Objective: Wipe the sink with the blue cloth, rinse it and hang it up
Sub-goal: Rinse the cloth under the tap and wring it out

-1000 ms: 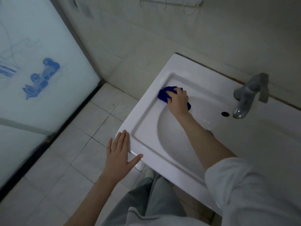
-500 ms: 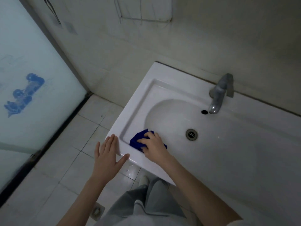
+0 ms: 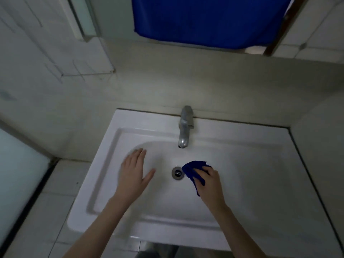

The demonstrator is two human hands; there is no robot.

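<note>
A white rectangular sink (image 3: 242, 135) fills the middle of the head view, with a round metal drain (image 3: 177, 173) in its bowl. My right hand (image 3: 209, 185) grips a small bunched blue cloth (image 3: 192, 169) just right of the drain, low in the bowl. My left hand (image 3: 135, 171) is over the left slope of the bowl, fingers straight and spread, holding nothing. A grey metal tap (image 3: 184, 126) stands at the back rim, its spout over the bowl. No water runs from it.
A large blue towel (image 3: 208, 21) hangs on the wall above the sink. A frosted glass panel (image 3: 16, 174) stands at the left over the tiled floor (image 3: 37, 229). A pale surface (image 3: 320, 146) adjoins the sink's right side.
The view has swung to face the sink squarely. My right hand carried the cloth from the front left corner to beside the drain. My left hand left the front rim and moved over the bowl.
</note>
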